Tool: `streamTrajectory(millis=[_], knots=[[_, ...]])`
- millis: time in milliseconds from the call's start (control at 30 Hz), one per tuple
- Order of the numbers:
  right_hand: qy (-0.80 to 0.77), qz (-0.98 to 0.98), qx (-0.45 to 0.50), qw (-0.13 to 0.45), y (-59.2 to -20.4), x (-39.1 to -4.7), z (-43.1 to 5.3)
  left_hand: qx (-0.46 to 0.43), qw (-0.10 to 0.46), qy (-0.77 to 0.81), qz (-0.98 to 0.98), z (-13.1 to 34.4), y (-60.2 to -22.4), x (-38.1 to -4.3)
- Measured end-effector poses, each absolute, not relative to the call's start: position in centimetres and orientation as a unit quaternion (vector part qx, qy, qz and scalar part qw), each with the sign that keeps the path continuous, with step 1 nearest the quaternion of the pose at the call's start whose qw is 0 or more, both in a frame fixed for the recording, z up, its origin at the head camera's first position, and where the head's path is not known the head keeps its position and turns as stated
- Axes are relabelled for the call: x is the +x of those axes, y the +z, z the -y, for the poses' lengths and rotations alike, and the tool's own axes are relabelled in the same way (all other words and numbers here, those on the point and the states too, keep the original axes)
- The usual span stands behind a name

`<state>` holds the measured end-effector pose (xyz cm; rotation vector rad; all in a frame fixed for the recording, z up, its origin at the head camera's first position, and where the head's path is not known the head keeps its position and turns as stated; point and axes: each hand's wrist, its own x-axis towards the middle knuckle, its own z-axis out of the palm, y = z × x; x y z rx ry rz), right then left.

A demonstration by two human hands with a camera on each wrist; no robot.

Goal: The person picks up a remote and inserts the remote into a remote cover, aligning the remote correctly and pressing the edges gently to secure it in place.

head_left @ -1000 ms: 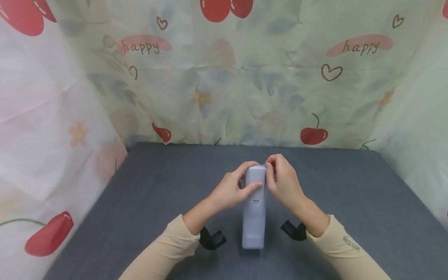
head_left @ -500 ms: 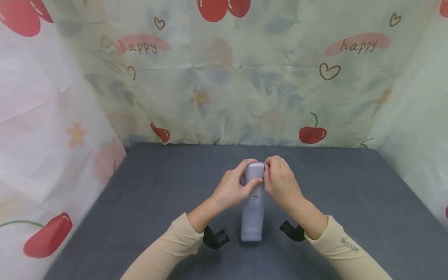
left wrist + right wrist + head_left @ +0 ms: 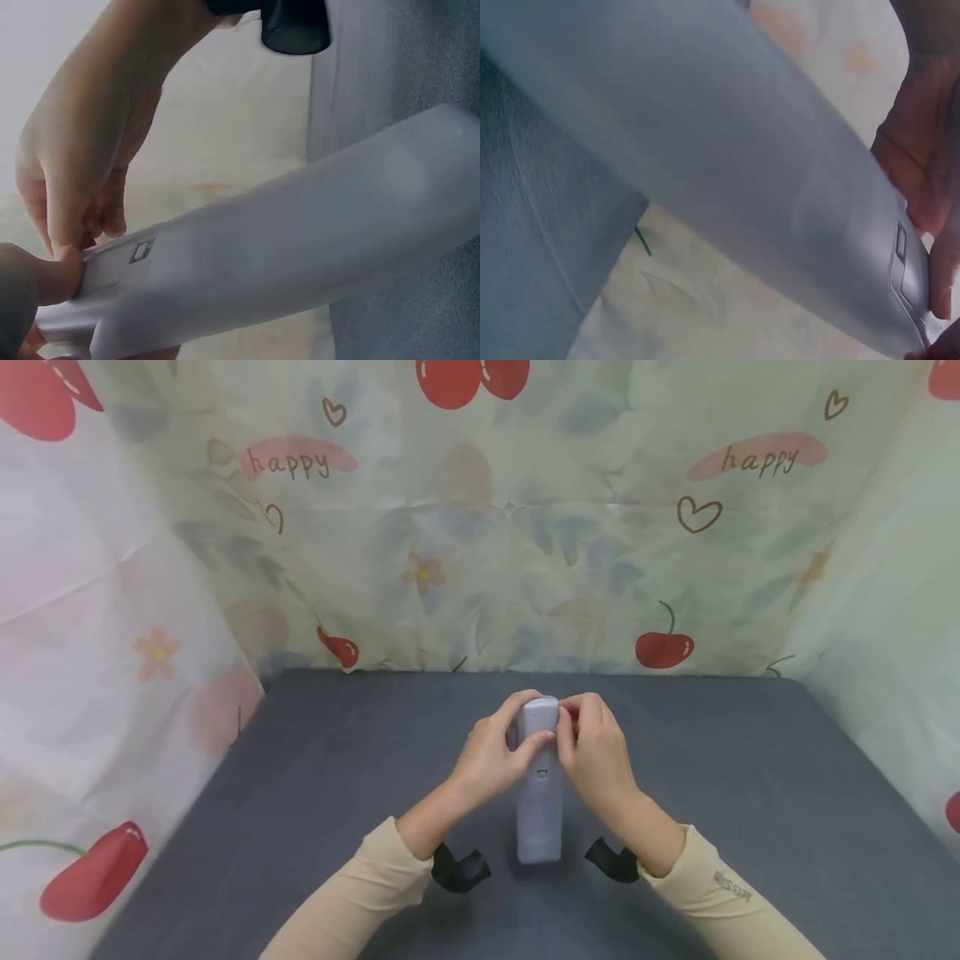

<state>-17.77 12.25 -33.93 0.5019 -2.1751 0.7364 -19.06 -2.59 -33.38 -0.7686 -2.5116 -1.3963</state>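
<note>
A long, pale grey plastic case (image 3: pixel 540 818) with rounded edges and a small rectangular slot stands lengthwise between the hands, tilted over the table. My left hand (image 3: pixel 487 752) grips its upper end, thumb across the face above the slot and fingers over the far side. At the upper right edge, my right hand (image 3: pixel 596 747) pinches with thumb and curled forefinger. The left wrist view shows the case (image 3: pixel 285 232) running down toward the table, with the right hand (image 3: pixel 82 142) bent over its edge. In the right wrist view the case (image 3: pixel 705 142) covers most of the work.
The dark grey table (image 3: pixel 375 727) lies beneath both forearms. A patterned cloth (image 3: pixel 487 568) with cherries and "happy" lettering hangs behind it and at both sides. Black wrist-camera mounts (image 3: pixel 461 870) jut from both wrists, on either side of the case.
The case's lower end has risen slightly in the head view, and both hands have shifted a little left with it. The right fingers have come in closer against the upper edge.
</note>
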Motion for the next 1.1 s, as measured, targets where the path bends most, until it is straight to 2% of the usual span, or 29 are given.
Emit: streamTrajectory(millis=[133, 200, 367, 467, 833, 1100], knots=[[0.372, 0.821, 0.214, 0.377, -34.4, -17.7, -12.2, -0.269, 0.082, -0.493, 0.823, 2.8, -33.5, -19.4], [0.428, 0.803, 0.219, 0.351, -34.5, -17.8, -12.2, -0.277, 0.072, -0.508, 0.812, 3.0, -33.5, -19.6], [0.561, 0.778, 0.194, 0.206, -34.4, -18.0, -12.7, -0.284, 0.045, -0.54, 0.791, 3.5, -33.5, -19.9], [0.586, 0.777, 0.175, 0.149, -34.3, -18.0, -13.0, -0.284, 0.038, -0.542, 0.79, 3.7, -33.5, -19.9], [0.595, 0.779, 0.163, 0.108, -34.4, -17.8, -13.5, -0.274, 0.012, -0.537, 0.797, 4.1, -33.8, -20.1], [0.595, 0.779, 0.156, 0.122, -34.4, -17.8, -13.3, -0.26, 0.021, -0.516, 0.816, 3.8, -34.0, -19.8]])
